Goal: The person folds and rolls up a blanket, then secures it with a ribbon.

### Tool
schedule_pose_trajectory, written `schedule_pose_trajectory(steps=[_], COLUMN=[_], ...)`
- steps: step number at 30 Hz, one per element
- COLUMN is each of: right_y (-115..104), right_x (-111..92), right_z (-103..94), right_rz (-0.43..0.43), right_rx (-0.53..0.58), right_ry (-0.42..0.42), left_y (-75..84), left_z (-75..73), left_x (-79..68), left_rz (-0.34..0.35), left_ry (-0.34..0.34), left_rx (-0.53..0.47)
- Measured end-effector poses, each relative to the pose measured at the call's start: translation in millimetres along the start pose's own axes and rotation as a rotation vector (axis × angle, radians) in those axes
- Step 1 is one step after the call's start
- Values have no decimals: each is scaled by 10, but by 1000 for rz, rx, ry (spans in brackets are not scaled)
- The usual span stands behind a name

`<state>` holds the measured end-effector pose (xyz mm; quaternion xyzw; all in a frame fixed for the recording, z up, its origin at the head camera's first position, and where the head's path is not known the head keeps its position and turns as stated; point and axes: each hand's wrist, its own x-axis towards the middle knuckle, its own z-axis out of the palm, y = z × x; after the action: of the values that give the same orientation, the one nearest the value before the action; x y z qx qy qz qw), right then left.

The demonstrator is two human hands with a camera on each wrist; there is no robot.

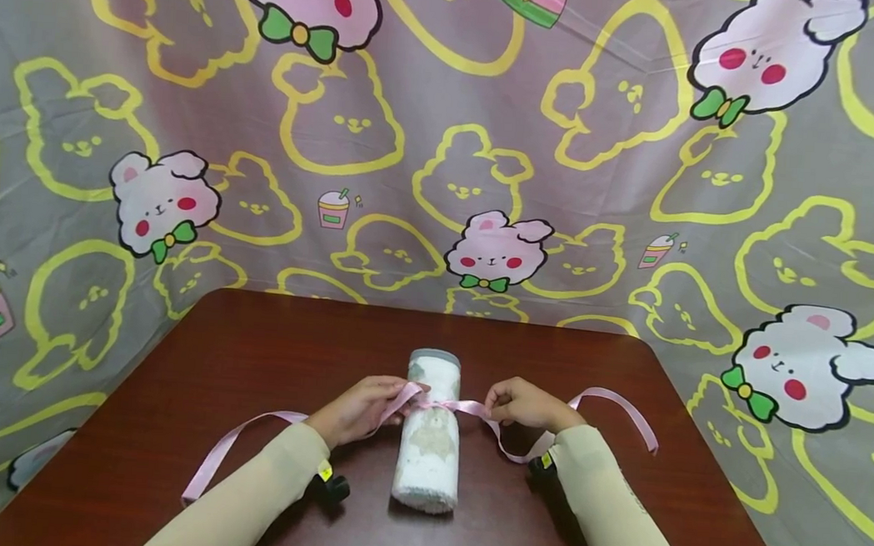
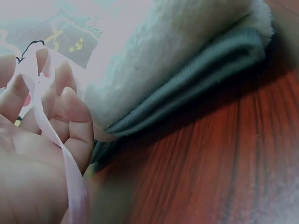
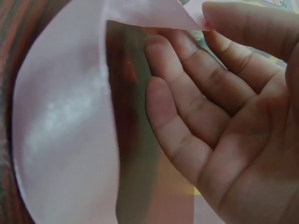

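A rolled fluffy towel (image 1: 429, 460), white with grey-beige patches and a grey edge, lies lengthwise on the table. Round its middle passes a pink satin ribbon (image 1: 466, 407), crossed on top. On the towel's left side my left hand (image 1: 361, 409) pinches one length of ribbon close to the crossing; in the left wrist view that ribbon (image 2: 74, 186) runs down across the palm. To the right, my right hand (image 1: 528, 404) pinches the other length between thumb and forefinger, its other fingers loosely bent in the right wrist view. A wide ribbon loop (image 3: 65, 112) hangs beside them.
The dark red-brown wooden table (image 1: 267, 346) carries both loose ribbon ends, one trailing left and one right. A patterned cloth (image 1: 418, 96) with cartoon rabbits hangs behind and at the sides. Small black cameras (image 1: 332, 489) sit at the wrists.
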<state>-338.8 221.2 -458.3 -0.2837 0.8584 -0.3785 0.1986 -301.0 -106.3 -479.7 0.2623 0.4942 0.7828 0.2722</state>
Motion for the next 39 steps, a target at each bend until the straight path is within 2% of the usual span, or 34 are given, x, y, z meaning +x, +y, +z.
schedule_pose_trajectory(steps=[7, 17, 24, 29, 35, 39], right_y=[14, 46, 37, 44, 48, 35], right_x=[-7, -6, -16, -2, -4, -25], right_z=[14, 32, 37, 49, 65, 66], right_rz=[-8, 20, 15, 2, 3, 13], right_rx=[27, 124, 130, 116, 118, 152], right_ry=[-5, -13, -7, 0, 4, 2], left_y=[-32, -72, -76, -102, -144, -157], left_z=[39, 106, 188, 236, 252, 260], left_x=[62, 133, 184, 219, 244, 242], left_rz=[-4, 27, -33, -2, 7, -6], left_ry=[71, 169, 377, 487, 538, 556], left_rx=[-31, 113, 296, 334, 298, 330])
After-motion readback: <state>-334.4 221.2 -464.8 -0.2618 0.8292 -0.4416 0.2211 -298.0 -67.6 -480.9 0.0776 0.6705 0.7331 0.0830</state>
